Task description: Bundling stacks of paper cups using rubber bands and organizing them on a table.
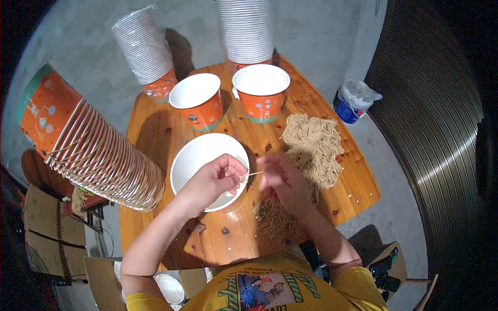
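- Pinching a thin pale strand [253,173] between thumb and fingertips: left hand [211,180], above the right side of the white bowl [189,163].
- The strand is pointing toward the right hand [284,182], whose fingers are curling; cannot tell whether they are gripping it.
- The bowl is standing on the wooden table [358,192].
- Tan cords [314,145] are lying in a pile beyond the right hand.
- Two orange buckets [262,101] are standing behind the bowl.
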`<action>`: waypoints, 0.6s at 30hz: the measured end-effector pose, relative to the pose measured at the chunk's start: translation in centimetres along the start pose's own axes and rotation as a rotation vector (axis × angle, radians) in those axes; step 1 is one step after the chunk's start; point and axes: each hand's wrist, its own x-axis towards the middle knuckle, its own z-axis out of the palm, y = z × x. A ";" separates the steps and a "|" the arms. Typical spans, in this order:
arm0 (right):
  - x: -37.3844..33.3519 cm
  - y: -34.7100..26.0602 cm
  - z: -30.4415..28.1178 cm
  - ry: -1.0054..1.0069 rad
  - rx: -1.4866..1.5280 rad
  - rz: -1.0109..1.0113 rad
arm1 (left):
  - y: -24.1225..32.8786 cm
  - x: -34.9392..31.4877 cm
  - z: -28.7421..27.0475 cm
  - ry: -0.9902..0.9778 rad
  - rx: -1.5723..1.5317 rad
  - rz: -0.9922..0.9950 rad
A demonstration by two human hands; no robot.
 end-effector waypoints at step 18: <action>1.2 -0.8 1.1 0.090 -0.656 -0.631 | 0.3 -0.3 1.0 0.044 0.317 0.240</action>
